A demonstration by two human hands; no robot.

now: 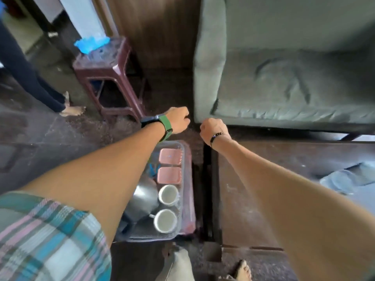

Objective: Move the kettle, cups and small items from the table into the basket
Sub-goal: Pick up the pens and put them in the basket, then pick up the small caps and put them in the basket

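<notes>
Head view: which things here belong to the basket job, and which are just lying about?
Job items:
- basket, on the floor
- kettle, inside it
- two white cups, inside it
- two pink containers, inside it
- table, at right

Lying about:
- maroon stool with something blue on top
- grey-green sofa
- clear plastic item on the table; unclear whether it counts

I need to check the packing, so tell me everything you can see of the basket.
The basket is a pale, see-through plastic crate with perforated walls, standing on the floor beside the dark table. Inside lie a metal kettle, two white cups standing mouth up, and two pink containers at the far end. The left forearm hides its left side. Neither hand touches it; both hover closed beyond its far end.
</notes>
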